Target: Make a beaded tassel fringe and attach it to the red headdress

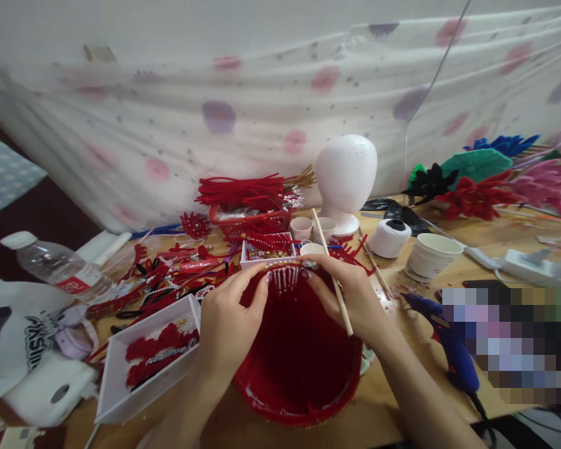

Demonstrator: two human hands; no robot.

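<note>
A round red piece with a deep hollow (303, 355) stands at the centre, its rim edged with gold-coloured trim. Small silvery beaded strands (286, 279) hang inside its far rim. My left hand (231, 312) pinches that far rim just left of the strands, thumb inside. My right hand (348, 290) grips the rim on the other side of the strands, fingers closed at a silvery bead ornament. A thin wooden stick (331, 271) slants across my right hand, held between its fingers.
Behind are a white foam head (346, 174), paper cups (302, 227), a red basket (250, 224) and a thread spool (390, 238). A blue glue gun (449, 349) lies right. Left are a white tray (116, 380) and a bottle (60, 268).
</note>
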